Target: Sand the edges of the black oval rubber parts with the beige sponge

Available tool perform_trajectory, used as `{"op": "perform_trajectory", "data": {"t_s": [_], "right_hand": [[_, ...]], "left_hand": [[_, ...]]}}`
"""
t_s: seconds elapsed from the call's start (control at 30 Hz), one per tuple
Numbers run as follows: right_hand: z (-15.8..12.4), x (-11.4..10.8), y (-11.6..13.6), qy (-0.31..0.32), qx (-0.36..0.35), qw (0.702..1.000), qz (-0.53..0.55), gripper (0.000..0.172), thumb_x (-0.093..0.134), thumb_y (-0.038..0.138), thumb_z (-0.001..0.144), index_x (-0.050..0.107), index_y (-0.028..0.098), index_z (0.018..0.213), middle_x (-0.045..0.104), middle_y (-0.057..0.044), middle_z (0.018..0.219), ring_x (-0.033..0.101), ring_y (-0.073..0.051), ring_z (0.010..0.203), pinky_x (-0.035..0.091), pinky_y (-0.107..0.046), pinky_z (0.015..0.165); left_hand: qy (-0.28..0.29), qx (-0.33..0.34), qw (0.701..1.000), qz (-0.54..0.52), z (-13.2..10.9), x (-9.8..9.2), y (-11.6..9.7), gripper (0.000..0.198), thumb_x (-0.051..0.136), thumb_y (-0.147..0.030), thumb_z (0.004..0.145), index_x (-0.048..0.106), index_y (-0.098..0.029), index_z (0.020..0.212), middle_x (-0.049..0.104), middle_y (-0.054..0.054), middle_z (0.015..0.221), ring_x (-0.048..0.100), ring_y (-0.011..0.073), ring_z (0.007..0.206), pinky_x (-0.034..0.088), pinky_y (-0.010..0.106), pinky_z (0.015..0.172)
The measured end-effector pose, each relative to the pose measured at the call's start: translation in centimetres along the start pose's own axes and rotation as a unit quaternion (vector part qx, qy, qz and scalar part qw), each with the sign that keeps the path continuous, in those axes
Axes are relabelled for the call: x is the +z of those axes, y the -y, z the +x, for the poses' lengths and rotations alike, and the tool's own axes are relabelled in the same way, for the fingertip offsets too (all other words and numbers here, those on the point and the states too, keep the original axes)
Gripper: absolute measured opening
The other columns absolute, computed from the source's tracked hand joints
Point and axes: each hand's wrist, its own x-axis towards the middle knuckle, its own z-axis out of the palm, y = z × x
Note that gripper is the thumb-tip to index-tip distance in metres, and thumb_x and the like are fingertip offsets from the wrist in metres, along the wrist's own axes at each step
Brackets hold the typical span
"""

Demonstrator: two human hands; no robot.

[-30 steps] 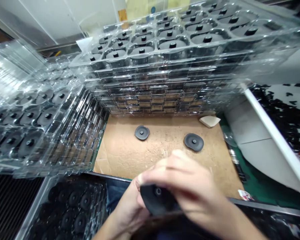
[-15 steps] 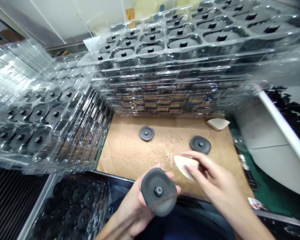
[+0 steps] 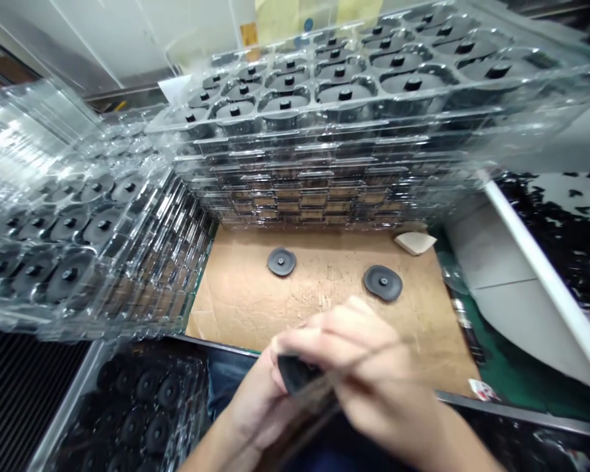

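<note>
My left hand [image 3: 255, 413] grips a dark grey, rounded disc [image 3: 297, 373] low in the middle of the view. Most of the disc is covered by my right hand [image 3: 368, 367], which is closed and blurred over it. The cream wedge-shaped pad that this hand held a moment ago is hidden behind its fingers. Two similar dark discs with a small central stud lie apart on the cardboard: a left disc [image 3: 281, 262] and a right disc [image 3: 383, 282]. Another cream wedge-shaped pad [image 3: 415, 242] rests at the cardboard's back right corner.
Stacked clear plastic trays [image 3: 295, 141] filled with dark discs stand behind the cardboard [image 3: 231, 288]. A second tray stack [image 3: 128, 255] stands to the left. More discs sit in a lower tray [image 3: 177, 406]. At right, a white-edged bin [image 3: 535, 262] holds small black pieces.
My right hand has moved left and down onto the disc in my left hand, covering most of it. The cream pad has gone out of sight. The view has shifted slightly.
</note>
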Motion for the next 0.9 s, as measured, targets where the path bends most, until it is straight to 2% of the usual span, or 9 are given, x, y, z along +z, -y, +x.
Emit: {"op": "perform_trajectory", "data": {"t_s": [0.13, 0.27, 0.37, 0.5, 0.6, 0.7, 0.8, 0.83, 0.9], "right_hand": [[-2.9, -1.0, -2.2, 0.045, 0.214, 0.974, 0.061, 0.018, 0.049, 0.025, 0.084, 0.065, 0.026, 0.092, 0.068, 0.0, 0.087, 0.063, -0.016, 0.077, 0.048, -0.025, 0.064], [-7.3, 2.3, -3.9, 0.015, 0.38, 0.908, 0.177, 0.024, 0.049, 0.039, 0.083, 0.066, 0.023, 0.087, 0.069, -0.002, 0.084, 0.065, -0.02, 0.076, 0.051, -0.026, 0.06], [-8.7, 4.3, -4.1, 0.002, 0.434, 0.875, 0.215, 0.028, 0.051, 0.043, 0.081, 0.065, 0.02, 0.091, 0.069, -0.003, 0.083, 0.064, -0.021, 0.073, 0.051, -0.028, 0.062], [-6.6, 2.5, -2.3, -0.076, 0.384, 0.911, 0.128, 0.022, 0.049, 0.037, 0.085, 0.063, 0.023, 0.094, 0.067, -0.003, 0.094, 0.063, -0.019, 0.08, 0.051, -0.024, 0.065], [-3.7, 0.8, 0.2, -0.113, 0.233, 0.964, 0.055, 0.019, 0.049, 0.024, 0.085, 0.058, 0.025, 0.102, 0.065, -0.003, 0.097, 0.062, -0.017, 0.083, 0.051, -0.022, 0.066], [-1.7, 1.0, 2.0, -0.058, 0.077, 0.994, 0.041, 0.027, 0.045, 0.012, 0.083, 0.055, 0.018, 0.108, 0.064, -0.006, 0.087, 0.061, -0.017, 0.077, 0.051, -0.026, 0.07], [-0.7, 1.8, 2.4, 0.064, 0.084, 0.993, 0.051, 0.026, 0.041, 0.009, 0.083, 0.061, 0.017, 0.097, 0.063, -0.004, 0.079, 0.059, -0.015, 0.068, 0.051, -0.025, 0.064], [-0.6, 2.0, 2.3, 0.078, 0.107, 0.99, 0.044, 0.025, 0.041, 0.009, 0.083, 0.061, 0.019, 0.095, 0.063, -0.003, 0.079, 0.059, -0.015, 0.068, 0.05, -0.025, 0.063], [-0.3, 2.4, 2.0, 0.027, 0.116, 0.993, 0.015, 0.025, 0.041, 0.01, 0.084, 0.061, 0.018, 0.097, 0.063, -0.004, 0.082, 0.06, -0.016, 0.071, 0.05, -0.027, 0.065]], "left_hand": [[0.032, 0.007, 0.998, -0.055, -0.2, -0.2, -1.0, 0.058, 0.083, -0.025, 0.045, 0.065, -0.026, 0.1, 0.065, 0.004, 0.111, 0.063, 0.0209, 0.091, 0.043, 0.03, 0.086], [0.066, 0.006, 0.993, -0.101, -0.5, -0.1, -1.3, 0.052, 0.081, -0.025, 0.05, 0.065, -0.026, 0.1, 0.068, 0.004, 0.105, 0.065, 0.0217, 0.091, 0.047, 0.027, 0.079], [0.059, 0.002, 0.992, -0.108, -0.5, 0.0, -1.0, 0.054, 0.08, -0.028, 0.05, 0.065, -0.023, 0.102, 0.068, 0.005, 0.105, 0.064, 0.0232, 0.092, 0.048, 0.028, 0.078], [0.054, -0.007, 0.994, -0.092, -0.4, 0.7, -0.9, 0.056, 0.081, -0.031, 0.048, 0.065, -0.023, 0.101, 0.068, 0.005, 0.104, 0.064, 0.0229, 0.089, 0.05, 0.028, 0.075], [0.032, 0.002, 0.995, -0.089, -0.3, 1.1, -0.9, 0.055, 0.082, -0.028, 0.047, 0.066, -0.022, 0.098, 0.069, 0.004, 0.098, 0.064, 0.0178, 0.087, 0.048, 0.023, 0.075], [-0.01, -0.013, 0.998, -0.068, -0.3, 1.0, -0.8, 0.048, 0.08, -0.022, 0.051, 0.066, -0.022, 0.097, 0.068, 0.004, 0.099, 0.061, 0.0164, 0.092, 0.044, 0.024, 0.085], [-0.065, -0.022, 0.997, -0.042, -0.3, 0.9, -0.6, 0.049, 0.079, -0.016, 0.053, 0.064, -0.025, 0.1, 0.067, 0.003, 0.104, 0.059, 0.019, 0.097, 0.042, 0.029, 0.089], [-0.072, -0.019, 0.996, -0.038, -0.3, 1.1, -0.5, 0.05, 0.079, -0.018, 0.053, 0.064, -0.024, 0.101, 0.067, 0.003, 0.102, 0.059, 0.0196, 0.097, 0.043, 0.03, 0.089], [-0.068, -0.017, 0.997, -0.03, -0.1, 1.5, -0.4, 0.049, 0.078, -0.025, 0.055, 0.063, -0.02, 0.102, 0.067, 0.005, 0.096, 0.059, 0.0206, 0.095, 0.043, 0.03, 0.088]]}}
